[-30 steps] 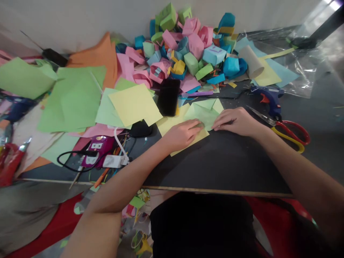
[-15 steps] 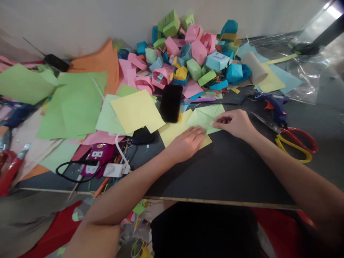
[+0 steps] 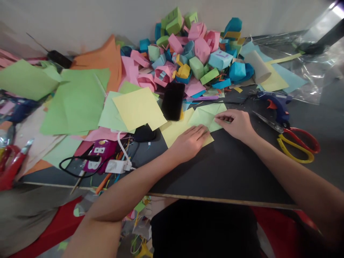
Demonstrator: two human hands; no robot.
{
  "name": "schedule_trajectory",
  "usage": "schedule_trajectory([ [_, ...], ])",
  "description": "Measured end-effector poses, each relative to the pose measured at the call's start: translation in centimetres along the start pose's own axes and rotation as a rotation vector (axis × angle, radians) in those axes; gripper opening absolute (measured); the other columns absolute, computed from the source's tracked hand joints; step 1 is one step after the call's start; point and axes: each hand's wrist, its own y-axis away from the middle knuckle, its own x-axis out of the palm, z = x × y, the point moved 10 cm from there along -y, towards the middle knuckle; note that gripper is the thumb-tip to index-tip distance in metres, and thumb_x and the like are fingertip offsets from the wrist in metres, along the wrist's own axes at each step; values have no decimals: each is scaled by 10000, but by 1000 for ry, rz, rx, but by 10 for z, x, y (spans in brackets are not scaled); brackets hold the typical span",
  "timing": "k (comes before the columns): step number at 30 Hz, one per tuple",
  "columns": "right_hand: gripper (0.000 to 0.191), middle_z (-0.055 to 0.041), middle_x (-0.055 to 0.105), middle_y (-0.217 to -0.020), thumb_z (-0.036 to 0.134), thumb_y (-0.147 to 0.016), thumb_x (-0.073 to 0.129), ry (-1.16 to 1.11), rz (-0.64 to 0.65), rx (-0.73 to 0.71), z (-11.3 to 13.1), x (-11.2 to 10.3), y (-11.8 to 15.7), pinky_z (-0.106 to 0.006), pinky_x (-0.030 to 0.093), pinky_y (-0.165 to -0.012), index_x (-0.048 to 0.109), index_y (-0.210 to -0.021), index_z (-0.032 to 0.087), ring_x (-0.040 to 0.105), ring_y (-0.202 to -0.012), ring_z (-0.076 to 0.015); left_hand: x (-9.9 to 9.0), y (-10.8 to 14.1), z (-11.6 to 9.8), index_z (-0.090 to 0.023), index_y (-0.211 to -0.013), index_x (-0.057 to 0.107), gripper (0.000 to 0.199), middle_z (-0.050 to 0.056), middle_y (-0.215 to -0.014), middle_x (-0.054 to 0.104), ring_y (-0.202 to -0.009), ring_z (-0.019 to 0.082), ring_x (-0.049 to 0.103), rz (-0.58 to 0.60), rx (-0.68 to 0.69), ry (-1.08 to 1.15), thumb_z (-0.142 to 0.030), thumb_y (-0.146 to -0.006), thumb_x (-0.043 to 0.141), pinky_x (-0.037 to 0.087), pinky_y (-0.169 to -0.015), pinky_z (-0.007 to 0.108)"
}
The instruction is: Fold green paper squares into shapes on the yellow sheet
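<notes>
A pale green sheet of paper (image 3: 205, 114) with crease lines lies over a yellow sheet (image 3: 172, 133) on the dark table. My left hand (image 3: 191, 141) rests flat, fingers stretched out, across the lower left of the green sheet and the yellow one beneath. At the green sheet's right edge, my right hand (image 3: 235, 123) pinches the paper between thumb and fingertips. A black phone (image 3: 173, 101) lies just left of the green sheet, touching the yellow paper.
Folded paper boxes (image 3: 197, 50) are heaped at the back. Scissors (image 3: 295, 141) and a blue glue gun (image 3: 278, 104) lie on the right. Green sheets (image 3: 77, 100), a purple power strip (image 3: 100, 156) and a white plug (image 3: 115, 166) are on the left. The table's front edge (image 3: 215, 200) is near me.
The view has shifted slightly, so most things appear a little to the right. Both hands keep nearly the same places on the paper.
</notes>
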Motion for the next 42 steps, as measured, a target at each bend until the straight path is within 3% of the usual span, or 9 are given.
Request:
schedule_trajectory([
  [7,180,-47,798,-832,376,-882,690,17,-33,-19,0,0,0,-370,564,-698,835,-893,269,699,-717,-216,3,1,-1,-74,-1377,639,415,192,-1427,677,-1387,269,626,28,-4,1,-113,-1029,417,542,-1162,445],
  [14,183,-54,785,-845,285,-854,684,-19,-44,17,1,3,0,-376,563,-725,827,-962,243,703,-748,-222,6,1,-11,36,-1367,635,456,262,-1426,649,-1366,307,640,76,56,-69,-115,-1000,411,546,-1146,441],
  [19,32,-60,783,-994,267,-790,762,36,-158,-23,4,-6,0,-494,528,-962,773,-818,257,719,-997,-292,4,0,-8,4,-1427,595,481,219,-1507,598,-1455,284,559,123,-44,-15,-140,-1003,417,503,-1187,445],
  [23,85,-75,756,-1141,287,-772,793,93,-210,-17,3,-11,-1,-571,450,-1063,752,-844,267,676,-1152,-339,3,0,-7,0,-1457,560,494,210,-1558,555,-1508,283,495,152,-68,38,-183,-1015,436,463,-1221,439],
  [32,86,-75,768,-1037,317,-802,800,95,-142,37,-3,-6,-2,-543,493,-1008,805,-875,272,695,-1063,-327,6,-1,-3,-11,-1421,575,591,265,-1451,635,-1405,307,604,73,-78,36,-477,-1074,464,516,-1116,426],
  [42,153,-65,790,-970,392,-803,802,48,-27,80,-14,3,-14,-450,557,-884,847,-852,254,724,-877,-264,4,0,-7,6,-1384,611,546,240,-1435,656,-1373,287,633,15,-59,-22,-409,-1105,392,538,-1089,404],
])
